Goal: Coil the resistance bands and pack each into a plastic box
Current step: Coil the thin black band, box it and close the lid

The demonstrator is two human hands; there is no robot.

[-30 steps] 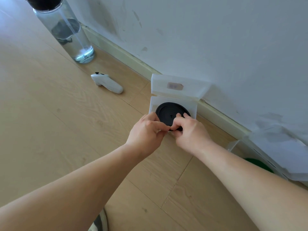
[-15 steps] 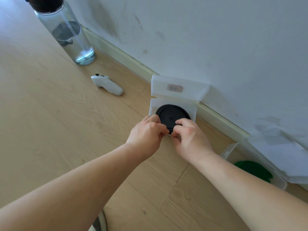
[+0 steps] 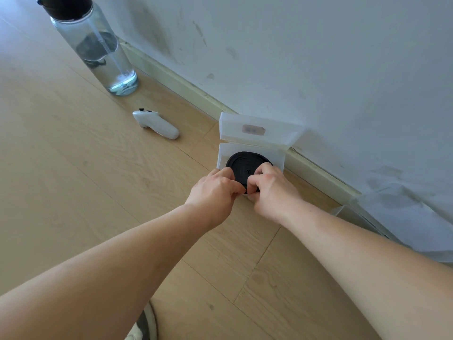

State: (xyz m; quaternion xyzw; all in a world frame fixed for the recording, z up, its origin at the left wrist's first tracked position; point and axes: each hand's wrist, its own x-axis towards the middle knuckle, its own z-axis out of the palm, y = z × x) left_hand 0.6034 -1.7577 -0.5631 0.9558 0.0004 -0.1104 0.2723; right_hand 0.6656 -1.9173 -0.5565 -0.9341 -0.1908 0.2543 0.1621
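Carefully seating the coiled black band (image 3: 245,161) into the open plastic box (image 3: 222,155), pinching its near edge with left hand (image 3: 213,192) and right hand (image 3: 272,192), holding it flat against springing loose.

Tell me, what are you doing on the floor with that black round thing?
A person is packing a coiled black resistance band into an open plastic box on the wooden floor by the wall. The left hand and right hand both pinch the coil's near edge. The lid stands up. A second plastic box lies at the right.
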